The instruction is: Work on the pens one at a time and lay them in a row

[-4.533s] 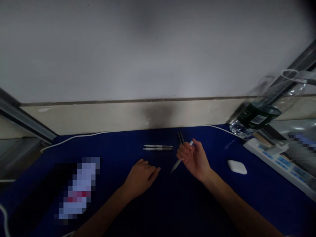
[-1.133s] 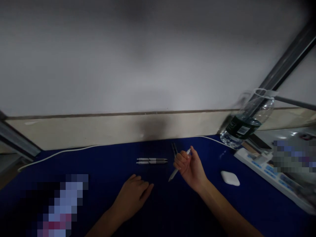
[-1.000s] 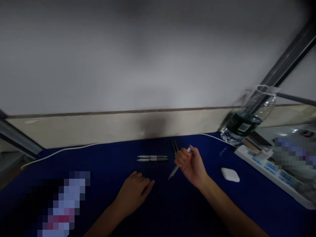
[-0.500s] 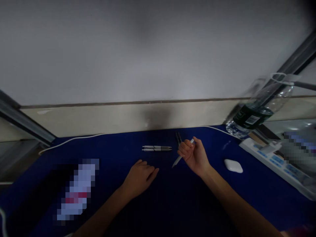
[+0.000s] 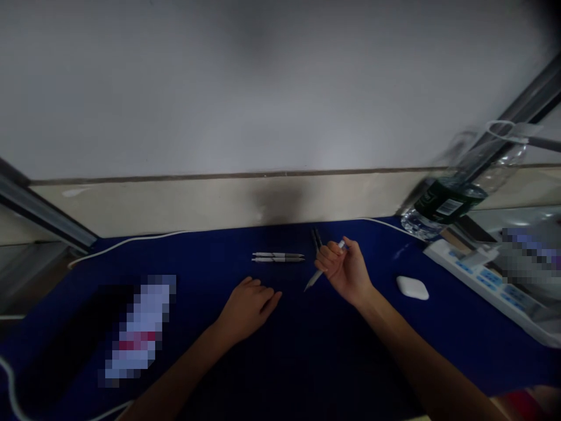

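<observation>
My right hand is closed around a light-coloured pen, its fingers curled and the thumb at the pen's upper end; the tip points down and left. My left hand rests on the blue tabletop, palm down, fingers loosely bent and apart, with nothing seen in it. Two white and grey pens lie side by side beyond and between the hands. Dark pens lie just behind my right hand, partly covered by it.
A white case lies right of my right hand. Farther right are a power strip and a clear bottle with a green label. A blurred package lies at the left. A white cable runs along the back edge.
The whole view has shifted slightly, with the table's things a little higher in the picture. Both hands keep nearly the same pose, and my right hand still holds the pen.
</observation>
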`<state>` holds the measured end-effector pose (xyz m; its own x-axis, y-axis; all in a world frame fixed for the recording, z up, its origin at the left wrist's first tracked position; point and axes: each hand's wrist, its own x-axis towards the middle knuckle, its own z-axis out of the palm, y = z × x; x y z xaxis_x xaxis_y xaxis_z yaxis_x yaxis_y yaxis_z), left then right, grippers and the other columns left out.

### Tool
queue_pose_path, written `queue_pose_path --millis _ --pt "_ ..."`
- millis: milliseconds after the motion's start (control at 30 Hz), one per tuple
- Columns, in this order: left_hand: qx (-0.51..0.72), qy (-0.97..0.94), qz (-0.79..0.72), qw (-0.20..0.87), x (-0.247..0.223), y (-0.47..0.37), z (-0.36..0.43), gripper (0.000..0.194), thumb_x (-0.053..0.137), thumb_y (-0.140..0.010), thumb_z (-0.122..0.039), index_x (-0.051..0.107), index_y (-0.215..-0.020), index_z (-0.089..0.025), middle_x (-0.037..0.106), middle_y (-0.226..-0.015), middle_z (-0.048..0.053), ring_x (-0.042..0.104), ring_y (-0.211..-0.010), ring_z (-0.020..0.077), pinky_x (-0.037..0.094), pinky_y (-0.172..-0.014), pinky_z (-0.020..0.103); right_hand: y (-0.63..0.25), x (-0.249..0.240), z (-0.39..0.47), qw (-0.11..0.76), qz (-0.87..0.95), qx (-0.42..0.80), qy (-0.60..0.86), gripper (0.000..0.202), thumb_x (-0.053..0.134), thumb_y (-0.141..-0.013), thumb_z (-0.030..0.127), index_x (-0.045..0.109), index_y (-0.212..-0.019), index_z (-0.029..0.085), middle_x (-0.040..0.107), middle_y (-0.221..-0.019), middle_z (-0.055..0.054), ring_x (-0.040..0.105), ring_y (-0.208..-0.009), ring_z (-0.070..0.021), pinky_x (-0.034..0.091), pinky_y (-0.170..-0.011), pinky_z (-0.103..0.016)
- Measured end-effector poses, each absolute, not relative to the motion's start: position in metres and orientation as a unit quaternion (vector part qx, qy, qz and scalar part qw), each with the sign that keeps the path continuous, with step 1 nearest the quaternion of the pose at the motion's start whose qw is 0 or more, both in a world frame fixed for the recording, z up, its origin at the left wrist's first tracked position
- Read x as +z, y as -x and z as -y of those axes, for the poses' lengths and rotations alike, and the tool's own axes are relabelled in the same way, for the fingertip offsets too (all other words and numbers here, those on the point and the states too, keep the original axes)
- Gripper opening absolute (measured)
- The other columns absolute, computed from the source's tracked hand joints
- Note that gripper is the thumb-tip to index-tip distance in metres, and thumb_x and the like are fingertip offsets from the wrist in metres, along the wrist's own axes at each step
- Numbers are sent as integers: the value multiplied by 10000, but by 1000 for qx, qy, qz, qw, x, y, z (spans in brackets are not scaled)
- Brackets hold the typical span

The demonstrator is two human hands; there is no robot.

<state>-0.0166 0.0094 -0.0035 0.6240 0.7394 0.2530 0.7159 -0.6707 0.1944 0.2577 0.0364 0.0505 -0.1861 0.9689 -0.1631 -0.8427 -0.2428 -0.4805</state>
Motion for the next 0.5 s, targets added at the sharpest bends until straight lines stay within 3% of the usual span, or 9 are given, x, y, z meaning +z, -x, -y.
queue_pose_path --millis 500 --pt "153 -901 -403 46 -3 17 -9 512 487 -1201 -346 679 -745 -210 715 -686 8 700 -708 202 487 -817 384 -259 51 -36 598 142 755 226 603 740 -966 461 232 -694 281 317 -601 70 288 -527 -130 397 -532 -287"
